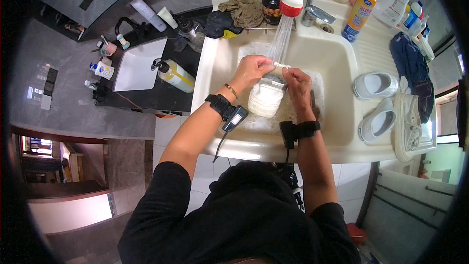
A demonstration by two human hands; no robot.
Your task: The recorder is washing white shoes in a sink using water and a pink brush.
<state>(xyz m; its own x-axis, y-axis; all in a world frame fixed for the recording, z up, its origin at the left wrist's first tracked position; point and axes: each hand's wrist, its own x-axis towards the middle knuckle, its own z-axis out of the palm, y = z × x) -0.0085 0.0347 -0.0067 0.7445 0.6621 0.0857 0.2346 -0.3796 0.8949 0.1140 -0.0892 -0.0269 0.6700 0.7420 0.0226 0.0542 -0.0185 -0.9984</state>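
Both hands meet above a cream laundry sink [339,117], pinching a short, narrow white strip [281,65] between the fingertips. My left hand [253,69] has one end of it and my right hand [297,84] the other. Whether it is cloth or lace I cannot tell. Water [280,40] pours from a red-and-white faucet spray head [291,6] and falls right behind the strip. Below my hands, in the basin, stands a squat whitish container [266,99] with ridged sides; my hands partly hide its top. A dark object [316,104] shows beside my right wrist.
Wet white shoes [376,83] stand on the ribbed drainboard to the right, by dark blue cloth [410,69]. A spray can [359,13] and a brown pump bottle [272,3] line the back rim. Left is a black counter with a yellowish pump bottle [176,76].
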